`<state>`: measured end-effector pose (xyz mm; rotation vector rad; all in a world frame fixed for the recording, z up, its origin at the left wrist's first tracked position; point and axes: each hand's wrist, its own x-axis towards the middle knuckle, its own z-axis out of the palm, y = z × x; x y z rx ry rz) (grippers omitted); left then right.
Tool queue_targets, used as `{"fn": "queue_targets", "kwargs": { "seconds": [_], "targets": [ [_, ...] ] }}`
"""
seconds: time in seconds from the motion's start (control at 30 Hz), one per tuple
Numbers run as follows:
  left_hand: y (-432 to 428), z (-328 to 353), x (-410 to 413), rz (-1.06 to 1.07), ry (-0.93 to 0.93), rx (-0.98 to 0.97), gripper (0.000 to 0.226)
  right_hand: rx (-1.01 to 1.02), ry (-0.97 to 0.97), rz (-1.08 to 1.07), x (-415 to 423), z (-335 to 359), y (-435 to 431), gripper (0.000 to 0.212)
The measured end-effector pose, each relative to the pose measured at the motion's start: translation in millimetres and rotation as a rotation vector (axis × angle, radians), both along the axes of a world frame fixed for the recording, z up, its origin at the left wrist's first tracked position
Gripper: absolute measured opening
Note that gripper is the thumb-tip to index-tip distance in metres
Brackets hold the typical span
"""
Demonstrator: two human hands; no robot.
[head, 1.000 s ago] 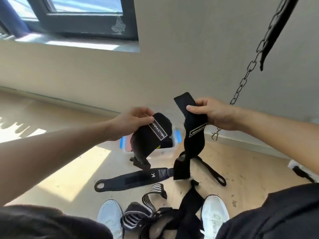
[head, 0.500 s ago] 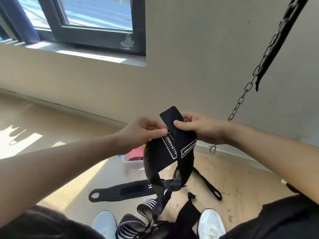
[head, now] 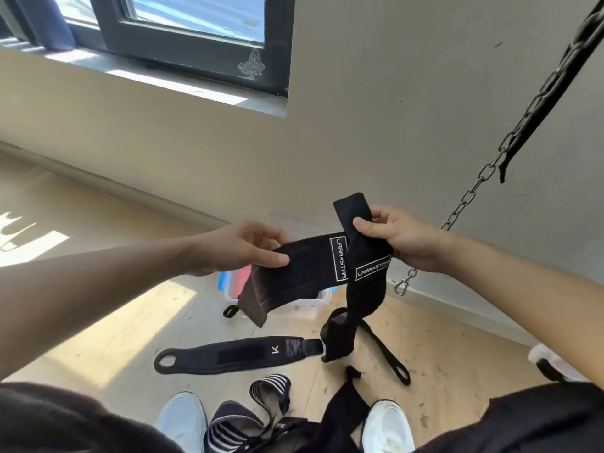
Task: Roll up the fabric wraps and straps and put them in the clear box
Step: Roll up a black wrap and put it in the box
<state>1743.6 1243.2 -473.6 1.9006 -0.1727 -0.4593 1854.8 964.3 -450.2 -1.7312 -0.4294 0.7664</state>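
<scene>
I hold two black wrist wraps with white labels at chest height. My left hand pinches one black wrap, which lies stretched sideways with its free end drooping. My right hand grips the second black wrap, which hangs down and crosses over the first near the labels. Behind and below them on the floor stands the clear box, mostly hidden, with something pink inside. A long black strap lies flat on the floor. A striped wrap rests by my feet.
A metal chain with a clip hangs at the right, close to my right wrist. More black straps lie on the wooden floor between my white shoes. A wall and a window face me.
My hands have drawn apart, pulling the two wraps out from a bunched tangle. The left wrap now lies stretched sideways instead of hanging. The view has tilted slightly.
</scene>
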Motion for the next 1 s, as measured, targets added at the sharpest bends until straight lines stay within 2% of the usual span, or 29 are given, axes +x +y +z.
{"fn": "queue_targets", "kwargs": {
  "seconds": [0.13,0.23,0.3,0.47,0.57,0.7,0.93,1.0],
  "targets": [
    [-4,6,1,0.027,-0.014,-0.045,0.016,-0.021,-0.033,-0.019,7,-3,-4,0.023],
    [-6,8,0,0.034,0.004,-0.052,0.019,-0.010,-0.107,-0.039,9,2,-6,0.014],
    [-4,9,0,0.040,0.023,-0.044,0.020,-0.001,-0.113,-0.002,5,10,-5,0.015],
    [-2,9,0,0.027,0.055,-0.037,0.023,-0.187,-0.232,0.447,-20,29,3,0.023],
    [-6,9,-2,0.025,0.057,-0.042,0.022,-0.301,-0.366,0.576,-36,33,16,0.032],
    [-11,9,-1,-0.004,0.080,-0.053,0.033,-0.417,-0.531,0.588,-42,29,29,0.028],
    [-18,11,-4,-0.044,0.077,-0.061,0.026,-0.526,-0.640,0.574,-45,25,36,0.029],
    [-21,14,-5,-0.025,0.067,-0.064,0.032,-0.544,-0.686,0.553,-46,23,38,0.031]
  ]
}}
